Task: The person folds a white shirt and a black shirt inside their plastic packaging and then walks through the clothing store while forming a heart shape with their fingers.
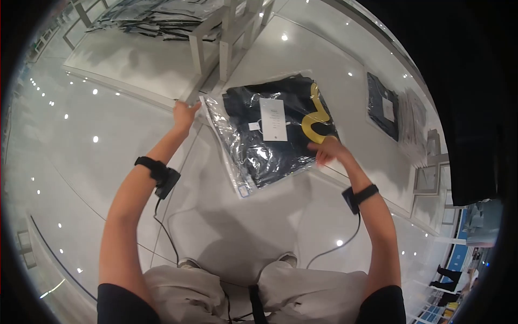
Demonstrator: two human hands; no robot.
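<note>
The person holds a clear bagged dark garment flat over the white table, the left hand pinching the bag's top corner and the right hand gripping its lower edge, so the plastic stays taut. More bagged garments lie stacked well apart on the right.

Left hand pinches the top corner of a clear plastic bag holding a folded dark garment with a white tag. Right hand grips the bag's right edge. White table under it; another packed garment lies well apart.
</note>
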